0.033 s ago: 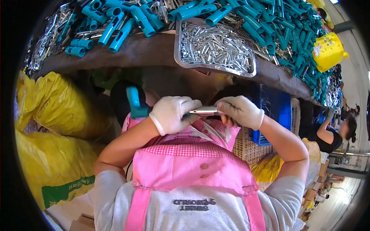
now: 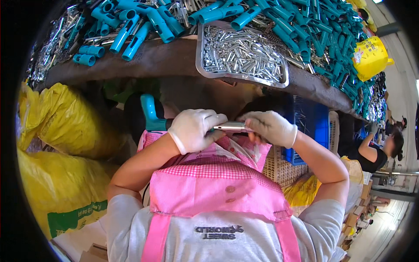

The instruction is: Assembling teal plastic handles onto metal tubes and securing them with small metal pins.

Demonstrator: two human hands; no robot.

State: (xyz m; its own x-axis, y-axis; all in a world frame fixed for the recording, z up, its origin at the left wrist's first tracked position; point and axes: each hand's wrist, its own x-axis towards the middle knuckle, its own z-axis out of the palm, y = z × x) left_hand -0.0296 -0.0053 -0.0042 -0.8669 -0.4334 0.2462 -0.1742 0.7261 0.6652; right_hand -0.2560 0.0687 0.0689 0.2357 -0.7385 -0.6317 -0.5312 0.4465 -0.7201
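Above my lap I hold a tool with a teal angled handle [image 2: 150, 114] and a silver metal tube [image 2: 232, 126]. My left hand [image 2: 195, 130], in a white glove, is closed around the tool between handle and tube. Most of the tool's middle is hidden under that palm. At the tube's right end my right hand [image 2: 274, 128], also gloved, has its fingers closed on the metal; bare fingertips show. The handle sticks out to the left of my left hand, pointing away from me. A pink apron [image 2: 209, 187] lies beneath both hands.
Across the far side runs a bench edge [image 2: 126, 63] heaped with teal plastic handles [image 2: 150, 24]. A metal tray [image 2: 286, 81] of small silver pins juts over it. Yellow sacks [image 2: 65, 187] stand left; a blue crate [image 2: 316, 131] is right. Another person [image 2: 371, 148] sits far right.
The teal handle has tipped slightly away from me. My right hand's fingers have shifted a little on the tube's end; my left hand has barely moved.
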